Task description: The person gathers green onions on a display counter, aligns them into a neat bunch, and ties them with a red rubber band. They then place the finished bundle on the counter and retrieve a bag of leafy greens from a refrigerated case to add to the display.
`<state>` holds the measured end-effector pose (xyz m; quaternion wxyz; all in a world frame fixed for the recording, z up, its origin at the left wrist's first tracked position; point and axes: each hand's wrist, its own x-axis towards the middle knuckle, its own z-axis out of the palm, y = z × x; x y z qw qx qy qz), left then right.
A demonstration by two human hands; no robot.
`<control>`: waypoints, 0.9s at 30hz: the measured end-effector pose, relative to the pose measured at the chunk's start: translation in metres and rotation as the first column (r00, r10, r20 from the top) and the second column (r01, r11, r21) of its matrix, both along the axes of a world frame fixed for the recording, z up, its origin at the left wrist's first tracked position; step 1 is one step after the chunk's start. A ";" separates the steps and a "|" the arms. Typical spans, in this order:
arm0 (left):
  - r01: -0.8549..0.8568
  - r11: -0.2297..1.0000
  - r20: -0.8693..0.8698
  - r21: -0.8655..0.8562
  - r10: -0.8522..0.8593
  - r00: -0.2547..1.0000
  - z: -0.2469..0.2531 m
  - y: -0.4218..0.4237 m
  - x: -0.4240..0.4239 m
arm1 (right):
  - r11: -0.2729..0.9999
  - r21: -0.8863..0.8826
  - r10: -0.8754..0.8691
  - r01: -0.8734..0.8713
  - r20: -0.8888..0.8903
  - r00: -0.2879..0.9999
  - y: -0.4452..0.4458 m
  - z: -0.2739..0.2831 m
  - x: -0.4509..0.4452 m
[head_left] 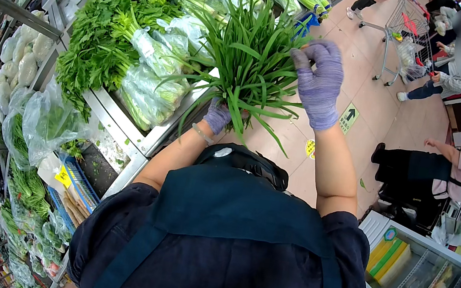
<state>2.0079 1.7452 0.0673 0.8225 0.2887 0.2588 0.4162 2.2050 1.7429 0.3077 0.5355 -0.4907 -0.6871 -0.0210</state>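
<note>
My left hand (218, 116), in a purple knitted glove, grips a large bunch of long, narrow-leaved greens (248, 63) low down, near its stems. The leaves fan out upward and over the hand, hiding part of the fingers. To the right of the bunch is my raised right hand (320, 83), gloved in the same purple knit, its fingers curled towards the thumb near the outer leaves. A tiny orange-brown spot shows at its fingertips; whether that is something held is unclear. Celery bunches (147, 67) in clear plastic sleeves lie on the display beside the greens.
A metal-edged vegetable display (124, 127) runs along my left. Below it sit a clear plastic bag (50, 124) and a blue basket (81, 186). Across the tiled floor (289, 144) are a shopping cart (402, 44), several people and an open freezer (399, 279).
</note>
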 end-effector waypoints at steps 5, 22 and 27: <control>0.393 0.705 -0.746 0.590 0.288 0.601 -0.029 0.018 0.000 | 0.962 0.234 -0.240 0.143 0.471 0.849 0.008 0.030 0.022; 0.073 0.882 0.490 -0.466 0.188 0.851 -0.013 0.009 -0.010 | 0.972 -0.078 0.223 -0.221 0.603 0.766 -0.001 0.057 0.001; -0.066 0.912 0.406 -0.405 0.244 0.880 -0.007 0.005 -0.007 | 0.973 -0.134 0.228 -0.190 0.708 0.668 0.012 0.036 0.001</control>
